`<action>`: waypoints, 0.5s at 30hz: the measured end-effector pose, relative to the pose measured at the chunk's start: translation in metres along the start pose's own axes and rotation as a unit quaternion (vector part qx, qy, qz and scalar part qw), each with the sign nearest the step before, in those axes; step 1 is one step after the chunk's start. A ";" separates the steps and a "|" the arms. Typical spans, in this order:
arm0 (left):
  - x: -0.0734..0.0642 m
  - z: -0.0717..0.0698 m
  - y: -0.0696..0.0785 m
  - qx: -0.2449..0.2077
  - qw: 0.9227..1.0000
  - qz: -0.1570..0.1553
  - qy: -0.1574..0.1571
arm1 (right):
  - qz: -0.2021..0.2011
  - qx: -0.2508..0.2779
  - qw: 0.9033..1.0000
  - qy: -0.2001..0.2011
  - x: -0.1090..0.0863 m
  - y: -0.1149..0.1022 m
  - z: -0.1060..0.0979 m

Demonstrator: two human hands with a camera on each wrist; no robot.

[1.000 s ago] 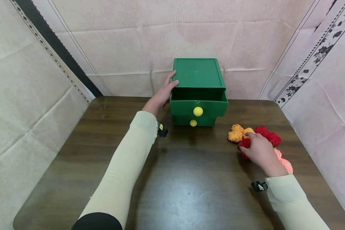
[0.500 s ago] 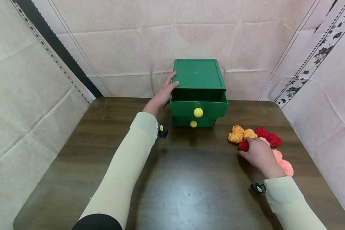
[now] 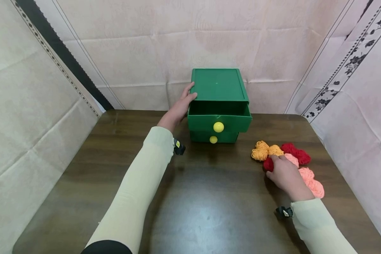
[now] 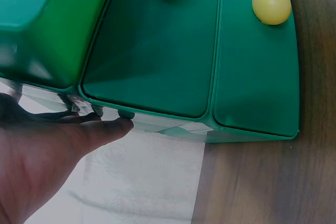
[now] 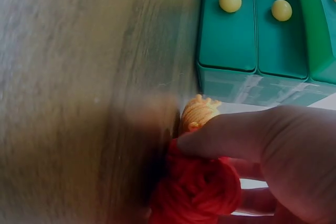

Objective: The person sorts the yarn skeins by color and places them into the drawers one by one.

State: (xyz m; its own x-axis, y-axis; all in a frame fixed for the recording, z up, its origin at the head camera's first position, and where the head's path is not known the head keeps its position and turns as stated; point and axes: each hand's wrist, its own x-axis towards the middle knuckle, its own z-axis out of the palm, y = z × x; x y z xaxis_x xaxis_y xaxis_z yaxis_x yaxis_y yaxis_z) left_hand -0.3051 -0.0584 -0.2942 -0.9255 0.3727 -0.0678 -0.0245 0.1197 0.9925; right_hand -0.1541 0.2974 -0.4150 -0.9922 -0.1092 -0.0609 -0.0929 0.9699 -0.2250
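Observation:
A green drawer box [image 3: 219, 84] with yellow knobs stands at the back of the table, its top drawer [image 3: 220, 121] pulled out. My left hand [image 3: 178, 108] rests against the box's left side, fingers extended; the left wrist view shows this hand [image 4: 47, 150] flat along that side. At the right, my right hand [image 3: 287, 176] holds a red yarn bundle [image 3: 268, 164] between thumb and fingers. In the right wrist view, the thumb lies on this red yarn [image 5: 197, 187], with the other fingers partly hidden behind it.
Orange yarn [image 3: 259, 151], a second red bundle [image 3: 296, 154] and pink yarn [image 3: 314, 186] lie around my right hand. The brown table [image 3: 190, 197] reaches back to a pale cloth backdrop [image 3: 139, 60]. Two lower drawers [image 4: 257, 72] are closed.
My right hand has drawn back slightly and settled around the red yarn, uncovering orange and pink yarn beyond it. The left hand stays against the box. The head view has tilted up slightly.

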 end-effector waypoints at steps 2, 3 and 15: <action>0.000 0.000 -0.001 0.000 1.000 -0.003 0.002 | -0.005 0.001 1.000 0.012 -0.001 0.000 0.000; 0.000 0.000 -0.001 -0.002 1.000 -0.003 0.002 | -0.007 0.002 1.000 0.017 -0.001 0.001 0.000; 0.000 0.000 -0.001 -0.007 1.000 0.000 0.000 | 0.007 0.015 1.000 0.022 -0.004 -0.001 -0.007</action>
State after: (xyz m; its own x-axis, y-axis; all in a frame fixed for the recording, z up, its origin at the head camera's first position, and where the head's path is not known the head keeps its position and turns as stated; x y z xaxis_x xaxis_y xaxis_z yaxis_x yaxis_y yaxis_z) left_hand -0.3048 -0.0584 -0.2954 -0.9255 0.3726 -0.0674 -0.0293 0.1070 0.9938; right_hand -0.1502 0.2984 -0.4077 -0.9961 -0.0860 -0.0211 -0.0779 0.9640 -0.2542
